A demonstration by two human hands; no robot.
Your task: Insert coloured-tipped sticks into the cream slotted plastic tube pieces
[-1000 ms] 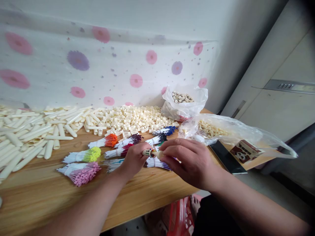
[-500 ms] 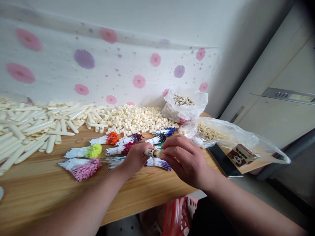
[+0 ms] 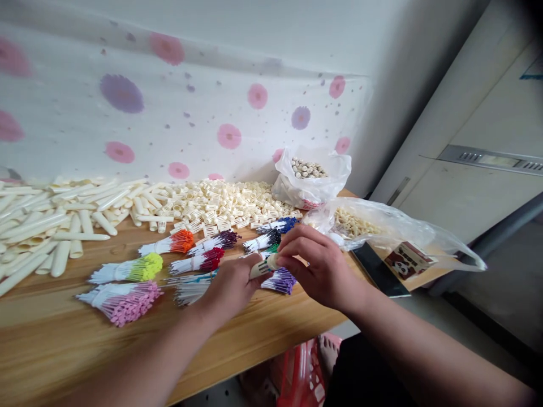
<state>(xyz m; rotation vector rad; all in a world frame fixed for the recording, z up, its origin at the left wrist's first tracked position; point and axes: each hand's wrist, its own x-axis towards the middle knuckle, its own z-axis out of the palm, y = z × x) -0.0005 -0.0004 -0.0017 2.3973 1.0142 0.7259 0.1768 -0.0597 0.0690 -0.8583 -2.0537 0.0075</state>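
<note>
My left hand (image 3: 232, 282) is wrapped round a cream slotted tube (image 3: 259, 269) with dark slots or tips showing along its side. At the tube's right end, my right hand (image 3: 311, 263) pinches a small cream piece (image 3: 272, 260) that touches the tube. Bundles of thin white sticks with coloured tips lie on the table around the hands: pink (image 3: 131, 299), yellow (image 3: 146, 268), orange (image 3: 180, 241), red (image 3: 210, 260), dark purple (image 3: 224, 240), blue (image 3: 284, 225), black (image 3: 271, 240) and violet (image 3: 283, 281). A green-tipped bundle is mostly hidden behind the hands.
Long cream tubes (image 3: 38, 226) and short slotted pieces (image 3: 224, 200) are heaped along the back of the wooden table (image 3: 246, 339). At the right are two plastic bags (image 3: 335, 178) (image 3: 407, 226) of small parts, a black flat object (image 3: 377, 271) and a panda-printed box (image 3: 407, 260).
The view has shifted slightly to the right. The tube now tilts up toward my right hand, and the small cream piece sits closer against its end.
</note>
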